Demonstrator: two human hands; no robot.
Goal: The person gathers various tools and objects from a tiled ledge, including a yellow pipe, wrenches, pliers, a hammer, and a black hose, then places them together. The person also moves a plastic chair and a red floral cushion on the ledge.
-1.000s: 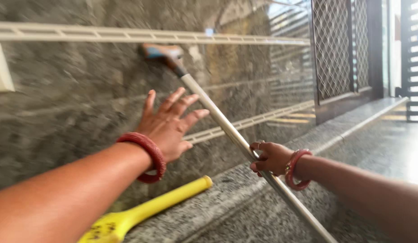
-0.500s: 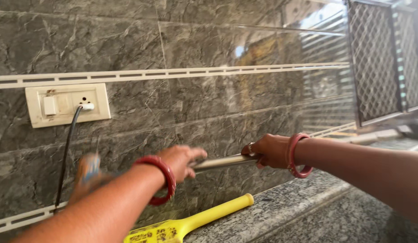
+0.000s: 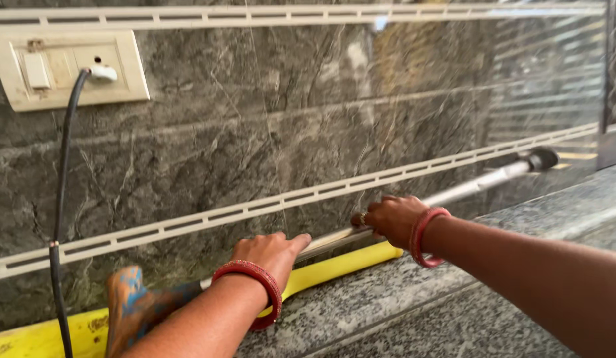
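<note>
The metal pole [image 3: 454, 192] is lying almost flat along the foot of the dark stone wall [image 3: 255, 119], its long axis running from a worn blue-and-brown head [image 3: 132, 308] at near left up to a black end cap [image 3: 542, 159] at far right. Both hands are sitting on its middle stretch. The right hand [image 3: 391, 219] is wrapping closed around the shaft; the left hand [image 3: 271, 253] is resting on it closer to the head, fingers curled, though I cannot tell whether its grip is fully closed. A yellow bat-shaped tool [image 3: 334, 265] is lying just beneath the pole on the granite surface [image 3: 493, 311], parallel to it.
</note>
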